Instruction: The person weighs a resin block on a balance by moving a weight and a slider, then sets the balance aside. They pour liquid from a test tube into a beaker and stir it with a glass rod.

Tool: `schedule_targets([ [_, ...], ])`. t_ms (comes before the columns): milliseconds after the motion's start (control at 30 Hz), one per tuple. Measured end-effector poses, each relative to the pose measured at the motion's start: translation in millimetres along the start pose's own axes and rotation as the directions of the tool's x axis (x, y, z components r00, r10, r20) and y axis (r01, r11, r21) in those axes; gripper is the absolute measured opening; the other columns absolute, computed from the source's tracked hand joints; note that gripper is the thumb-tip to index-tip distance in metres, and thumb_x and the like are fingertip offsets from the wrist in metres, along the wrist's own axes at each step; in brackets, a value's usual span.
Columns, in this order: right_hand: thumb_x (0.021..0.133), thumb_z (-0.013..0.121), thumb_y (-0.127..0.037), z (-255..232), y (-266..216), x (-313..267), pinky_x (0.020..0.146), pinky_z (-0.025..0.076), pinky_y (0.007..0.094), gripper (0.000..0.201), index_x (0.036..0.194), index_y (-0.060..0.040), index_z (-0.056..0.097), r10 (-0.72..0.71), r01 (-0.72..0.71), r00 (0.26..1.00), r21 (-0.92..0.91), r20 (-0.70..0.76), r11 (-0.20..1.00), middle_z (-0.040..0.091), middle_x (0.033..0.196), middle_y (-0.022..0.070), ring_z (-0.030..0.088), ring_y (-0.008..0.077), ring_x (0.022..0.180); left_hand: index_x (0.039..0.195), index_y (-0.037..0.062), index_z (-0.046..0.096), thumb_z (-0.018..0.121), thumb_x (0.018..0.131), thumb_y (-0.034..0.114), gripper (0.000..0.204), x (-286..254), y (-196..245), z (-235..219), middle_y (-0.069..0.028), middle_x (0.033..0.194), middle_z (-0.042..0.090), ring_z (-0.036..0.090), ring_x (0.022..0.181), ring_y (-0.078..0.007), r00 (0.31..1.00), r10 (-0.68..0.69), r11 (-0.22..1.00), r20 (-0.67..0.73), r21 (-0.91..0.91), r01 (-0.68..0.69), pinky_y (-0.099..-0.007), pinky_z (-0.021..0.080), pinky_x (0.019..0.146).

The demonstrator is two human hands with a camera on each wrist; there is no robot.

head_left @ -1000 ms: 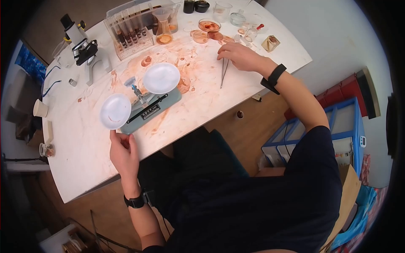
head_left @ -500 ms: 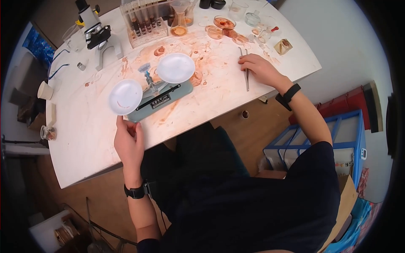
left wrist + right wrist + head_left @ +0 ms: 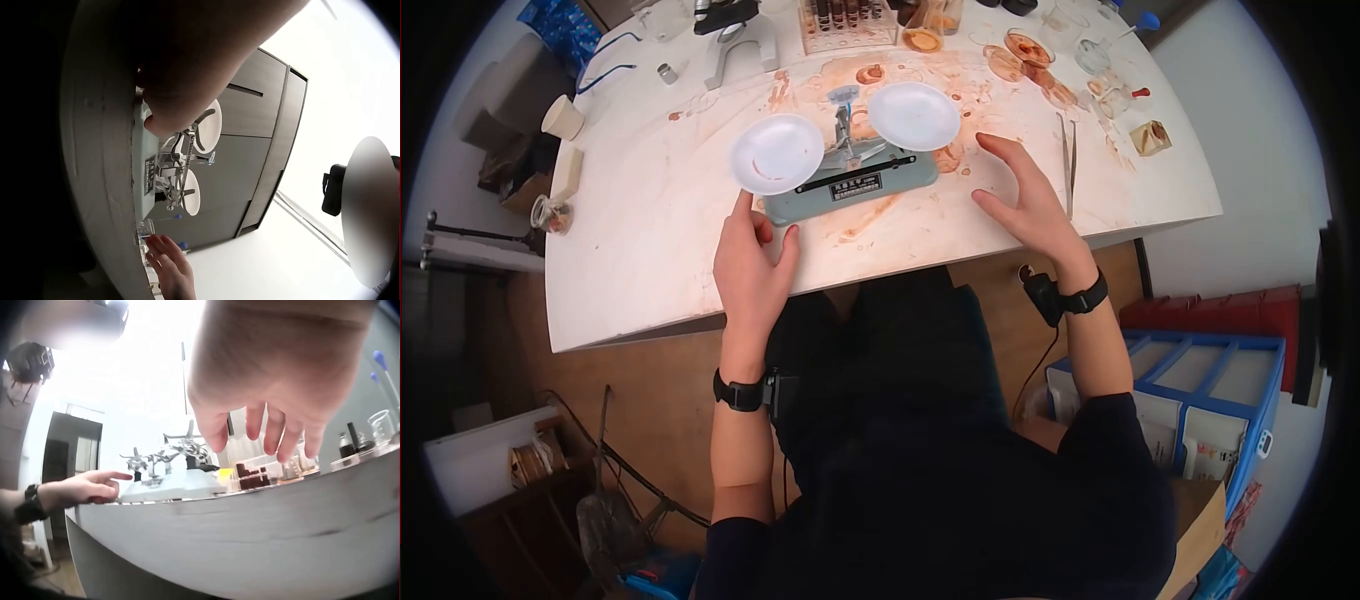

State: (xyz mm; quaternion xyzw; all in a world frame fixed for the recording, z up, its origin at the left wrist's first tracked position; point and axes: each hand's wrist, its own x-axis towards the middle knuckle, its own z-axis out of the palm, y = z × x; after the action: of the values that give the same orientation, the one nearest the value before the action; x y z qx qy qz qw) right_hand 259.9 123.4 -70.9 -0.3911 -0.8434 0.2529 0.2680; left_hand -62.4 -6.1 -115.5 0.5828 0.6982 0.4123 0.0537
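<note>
A green-based pan balance (image 3: 855, 187) stands near the table's front edge, with a white left pan (image 3: 778, 152) and a white right pan (image 3: 915, 117). Beside its left end is my left hand (image 3: 752, 262), index finger extended up to the left pan's near rim and thumb apart. My right hand (image 3: 1035, 205) holds nothing; its thumb and fingers are spread to the right of the balance, and the right wrist view shows the fingers hanging loosely. Metal tweezers (image 3: 1069, 165) lie on the table just right of that hand.
Reddish stains mark the white table (image 3: 650, 270). Behind stand a microscope (image 3: 740, 50), a test tube rack (image 3: 848, 35) and a flask (image 3: 923, 35). Petri dishes (image 3: 1028, 47) and glassware lie at the back right. A paper cup (image 3: 562, 118) and small jar (image 3: 551, 214) line the left edge.
My right hand has let go of the tweezers, leaving them on the table, and moved left toward the balance with fingers spread. The left hand stays by the left pan. The head view has shifted.
</note>
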Motion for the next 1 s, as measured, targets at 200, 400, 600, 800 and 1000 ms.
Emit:
schedule_targets([
  [200, 0.087, 0.074, -0.021, 52, -12, 2, 0.117, 0.033, 0.0476, 0.067, 0.142, 0.0016, 0.044, -0.088, 0.083, 0.996, -0.12, -0.031, 0.989, 0.05, 0.143, 0.0219, 0.047, 0.0364, 0.136, 0.141, -0.0015, 0.046, 0.083, 0.075, 0.017, 0.078, 10, -2, -7, -0.0173, 0.116, 0.056, 0.051, 0.114, -0.0323, 0.995, 0.099, 0.992, -0.009, 0.075, -0.098, -0.0419, 0.044, 0.097],
  [400, 0.086, 0.076, -0.025, 61, -11, 0, 0.118, 0.03, 0.0543, 0.068, 0.141, 0.0011, 0.045, -0.101, 0.087, 0.991, -0.154, -0.087, 0.984, 0.052, 0.141, 0.0228, 0.046, 0.0392, 0.135, 0.136, 0.0006, 0.053, 0.088, 0.069, 0.023, 0.079, 52, -9, -10, -0.0216, 0.136, 0.053, 0.045, 0.13, -0.0386, 0.952, 0.191, 0.982, 0.241, -0.037, -0.187, -0.044, 0.04, 0.11],
  [600, 0.084, 0.076, -0.021, 63, -13, -1, 0.117, 0.031, 0.0538, 0.069, 0.141, 0.0025, 0.044, -0.092, 0.072, 0.989, -0.166, -0.114, 0.983, 0.053, 0.14, 0.023, 0.049, 0.0393, 0.13, 0.132, 0.0025, 0.058, 0.09, 0.066, 0.025, 0.076, 76, -16, -1, -0.0191, 0.137, 0.057, 0.052, 0.129, -0.0358, 0.86, 0.213, 0.957, 0.464, -0.275, -0.088, -0.0403, 0.041, 0.111],
  [800, 0.082, 0.077, -0.015, 64, -19, -1, 0.114, 0.035, 0.0508, 0.073, 0.144, 0.003, 0.043, -0.053, 0.04, 0.987, -0.086, -0.151, 0.995, 0.058, 0.133, 0.022, 0.053, 0.0376, 0.126, 0.13, 0.0053, 0.061, 0.088, 0.07, 0.032, 0.072, 73, -18, -2, -0.0191, 0.131, 0.063, 0.059, 0.121, -0.0368, 0.873, 0.246, 0.964, 0.421, -0.203, -0.174, -0.0405, 0.048, 0.103],
  [1000, 0.082, 0.077, -0.011, 65, -14, 0, 0.107, 0.041, 0.0449, 0.073, 0.144, 0.0036, 0.044, -0.098, 0.083, 0.978, -0.084, -0.185, 0.993, 0.062, 0.129, 0.0204, 0.056, 0.0354, 0.12, 0.127, 0.0069, 0.063, 0.089, 0.069, 0.031, 0.067, 64, -15, -4, -0.0176, 0.126, 0.065, 0.061, 0.117, -0.0361, 0.894, 0.243, 0.965, 0.376, -0.187, -0.184, -0.0408, 0.05, 0.101],
])
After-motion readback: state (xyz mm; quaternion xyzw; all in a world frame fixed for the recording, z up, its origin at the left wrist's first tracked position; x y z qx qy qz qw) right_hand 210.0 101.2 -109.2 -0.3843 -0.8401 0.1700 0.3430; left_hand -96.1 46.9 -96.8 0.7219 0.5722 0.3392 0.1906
